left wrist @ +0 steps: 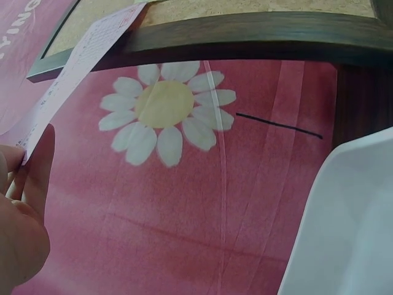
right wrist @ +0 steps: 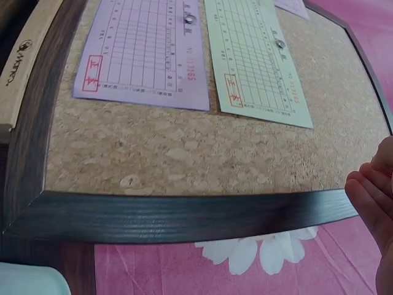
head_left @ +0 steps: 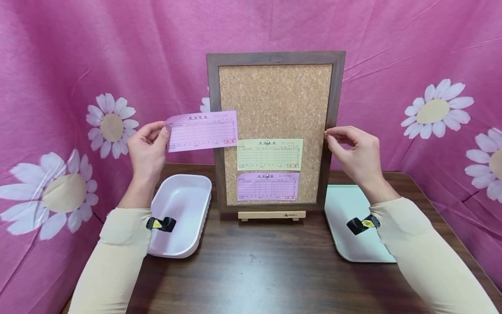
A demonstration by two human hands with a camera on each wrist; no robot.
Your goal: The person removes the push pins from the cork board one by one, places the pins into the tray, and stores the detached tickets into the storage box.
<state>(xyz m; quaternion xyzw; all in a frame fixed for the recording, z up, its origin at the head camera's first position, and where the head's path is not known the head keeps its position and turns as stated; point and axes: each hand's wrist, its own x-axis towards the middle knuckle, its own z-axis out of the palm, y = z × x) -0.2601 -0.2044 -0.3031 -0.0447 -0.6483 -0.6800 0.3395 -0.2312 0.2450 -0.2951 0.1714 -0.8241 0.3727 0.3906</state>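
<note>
My left hand (head_left: 149, 150) pinches a pink receipt slip (head_left: 201, 131) by its left end, between thumb and fingers. The slip's right end overlaps the left frame of a cork board (head_left: 274, 96). On the board's lower part, a green receipt slip (head_left: 269, 156) hangs above another pink slip (head_left: 267, 187), each with a silvery pushpin (right wrist: 280, 44) near its top edge. At the board's right edge, my right hand (head_left: 354, 150) holds thumb and fingertips together on a tiny pin-like thing, mostly hidden. In the right wrist view, the fingers (right wrist: 368, 190) are near the dark frame.
A deep white tray (head_left: 208, 187) stands left of the board, under my left forearm. On the right lies a shallow pale tray (head_left: 341, 226), partly under my right wrist. A light wooden stand (head_left: 270, 215) supports the board on the dark table (head_left: 251, 270). A pink flowered cloth hangs behind.
</note>
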